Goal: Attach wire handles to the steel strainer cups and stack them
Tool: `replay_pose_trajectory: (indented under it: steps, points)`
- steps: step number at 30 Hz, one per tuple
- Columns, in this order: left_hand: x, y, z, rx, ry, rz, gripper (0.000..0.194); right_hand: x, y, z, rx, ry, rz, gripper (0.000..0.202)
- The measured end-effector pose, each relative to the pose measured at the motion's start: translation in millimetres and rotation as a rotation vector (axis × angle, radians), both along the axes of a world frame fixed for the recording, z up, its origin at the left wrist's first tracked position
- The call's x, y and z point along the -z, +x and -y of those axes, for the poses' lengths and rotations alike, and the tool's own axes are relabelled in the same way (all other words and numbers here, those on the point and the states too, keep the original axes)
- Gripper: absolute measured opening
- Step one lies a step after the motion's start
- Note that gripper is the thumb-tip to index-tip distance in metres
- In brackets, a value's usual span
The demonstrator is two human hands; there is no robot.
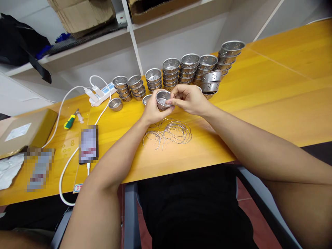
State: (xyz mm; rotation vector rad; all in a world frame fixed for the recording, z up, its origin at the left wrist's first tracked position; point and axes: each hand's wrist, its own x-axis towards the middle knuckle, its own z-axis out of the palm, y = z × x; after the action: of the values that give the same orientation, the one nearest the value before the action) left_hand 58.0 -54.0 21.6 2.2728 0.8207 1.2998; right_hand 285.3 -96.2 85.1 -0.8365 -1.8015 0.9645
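My left hand (153, 110) is wrapped round a small perforated metal cup (164, 100), its open top facing me. My right hand (188, 99) pinches at the right side of the cup's rim; whether a thin wire is between its fingertips is too small to tell. Just below the hands, a loose pile of thin curved metal wires (178, 132) lies on the yellow table (153, 167). Behind the hands stand several stacks of similar cups (170, 65). Another cup (146, 99) sits partly hidden behind my left hand.
A single cup (116, 104) stands left of the hands. Farther left are a power strip (103, 94) with white cables, a phone (88, 144), a green-yellow screwdriver (69, 122), a cardboard box (28, 133) and a blurred device (40, 170). Shelves rise behind the table.
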Motion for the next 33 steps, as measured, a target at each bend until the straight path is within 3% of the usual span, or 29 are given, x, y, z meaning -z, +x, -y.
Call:
replay_pose_trajectory:
  steps: [15,25,33]
  points:
    - [4.7,-0.9,-4.1,0.008,0.024,0.009,0.074,3.0,-0.6,0.3,-0.004,0.035,0.005,0.071]
    - [16.6,-10.0,-20.9,-0.089,0.048,0.034,0.092,-11.5,8.6,10.7,0.155,0.303,0.145,0.045]
    - [15.6,-7.3,-18.7,-0.087,0.043,0.029,0.086,-11.7,10.7,11.7,0.154,0.388,0.260,0.039]
